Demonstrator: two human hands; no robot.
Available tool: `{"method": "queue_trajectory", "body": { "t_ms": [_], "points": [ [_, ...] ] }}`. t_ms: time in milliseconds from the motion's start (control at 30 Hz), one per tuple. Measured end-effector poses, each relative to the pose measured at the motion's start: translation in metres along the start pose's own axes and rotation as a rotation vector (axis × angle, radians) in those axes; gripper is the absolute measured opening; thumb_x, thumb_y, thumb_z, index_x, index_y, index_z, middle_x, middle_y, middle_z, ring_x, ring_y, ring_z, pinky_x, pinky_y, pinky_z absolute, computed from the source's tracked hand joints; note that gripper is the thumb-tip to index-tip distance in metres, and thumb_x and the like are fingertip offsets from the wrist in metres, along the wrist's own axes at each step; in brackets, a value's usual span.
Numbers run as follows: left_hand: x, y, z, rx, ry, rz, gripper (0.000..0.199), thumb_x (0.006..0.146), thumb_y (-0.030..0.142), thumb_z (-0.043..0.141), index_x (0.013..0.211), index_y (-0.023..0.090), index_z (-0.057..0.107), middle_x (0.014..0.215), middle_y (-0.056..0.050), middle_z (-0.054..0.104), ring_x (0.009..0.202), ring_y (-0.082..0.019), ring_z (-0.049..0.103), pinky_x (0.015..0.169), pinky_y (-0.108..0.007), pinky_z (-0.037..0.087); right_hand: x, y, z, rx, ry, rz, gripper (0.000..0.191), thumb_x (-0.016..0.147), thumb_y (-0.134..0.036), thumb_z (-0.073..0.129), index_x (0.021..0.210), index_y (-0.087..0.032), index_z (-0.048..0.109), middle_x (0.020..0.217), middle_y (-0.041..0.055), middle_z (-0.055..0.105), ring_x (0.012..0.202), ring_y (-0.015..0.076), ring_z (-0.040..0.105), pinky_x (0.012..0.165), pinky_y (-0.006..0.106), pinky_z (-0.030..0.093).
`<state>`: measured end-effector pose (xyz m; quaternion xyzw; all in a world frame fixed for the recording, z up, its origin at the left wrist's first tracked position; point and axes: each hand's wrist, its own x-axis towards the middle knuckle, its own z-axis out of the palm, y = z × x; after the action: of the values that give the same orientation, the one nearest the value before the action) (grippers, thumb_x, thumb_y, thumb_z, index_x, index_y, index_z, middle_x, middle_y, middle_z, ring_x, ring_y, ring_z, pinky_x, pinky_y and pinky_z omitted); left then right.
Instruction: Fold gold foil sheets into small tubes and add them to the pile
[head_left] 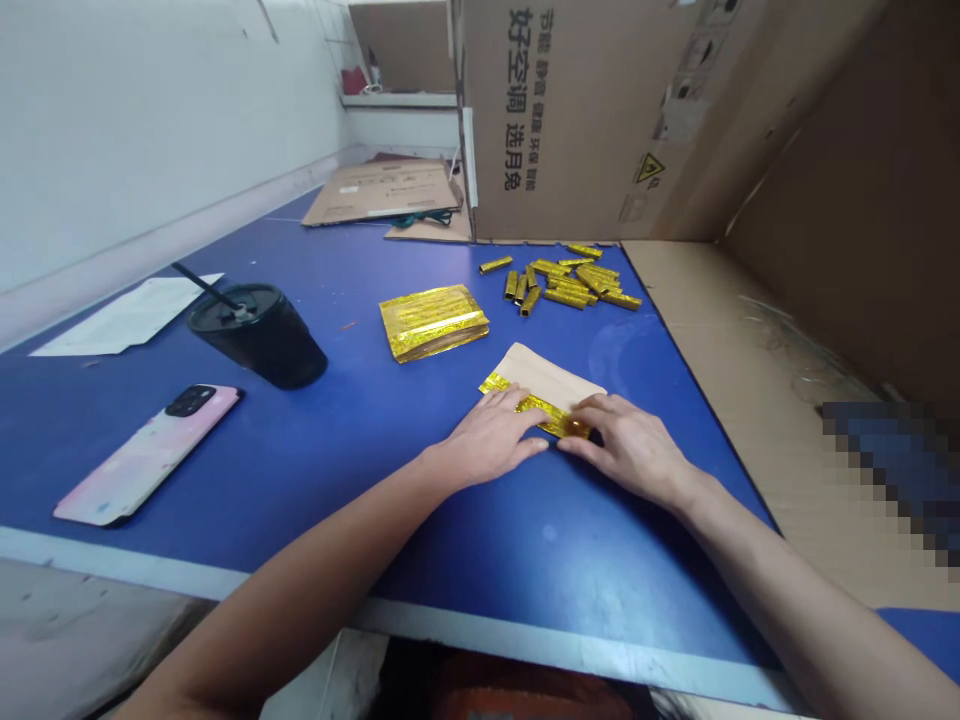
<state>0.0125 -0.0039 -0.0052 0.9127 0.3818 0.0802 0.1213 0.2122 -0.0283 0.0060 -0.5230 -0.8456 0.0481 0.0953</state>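
A sheet with a pale beige face (551,374) and a shiny gold strip along its near edge lies on the blue table (465,540). My left hand (495,435) rests on the left part of the gold strip, its fingers closed on that edge. At the strip's right end, my right hand (626,445) pinches the gold edge between thumb and fingers. Part of the strip is hidden under the fingers. A stack of gold sheets (435,320) sits behind and to the left of my hands. Several small folded gold pieces (566,285) are scattered farther back.
At the left are a black cup with a straw (259,335), a phone in a pink and white case (150,455) and white paper (127,315). Flat cardboard (386,190) lies at the back. A large printed carton (585,120) stands behind; more cardboard covers the right side.
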Motion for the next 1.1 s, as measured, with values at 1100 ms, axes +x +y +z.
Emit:
{"method": "queue_trajectory", "body": {
  "t_ms": [1100],
  "points": [
    [-0.003,0.004,0.003,0.082,-0.132,0.027,0.061,0.079,0.063,0.040,0.134,0.038,0.029,0.147,-0.009,0.012,0.132,-0.037,0.012,0.102,-0.052,0.015,0.020,0.008,0.007,-0.152,-0.100,0.301,0.021,0.086,-0.027,0.035,0.081,-0.018,0.053,0.083,0.0090,0.066,0.073,0.0202,0.062,0.054,0.027,0.034]
  ]
}}
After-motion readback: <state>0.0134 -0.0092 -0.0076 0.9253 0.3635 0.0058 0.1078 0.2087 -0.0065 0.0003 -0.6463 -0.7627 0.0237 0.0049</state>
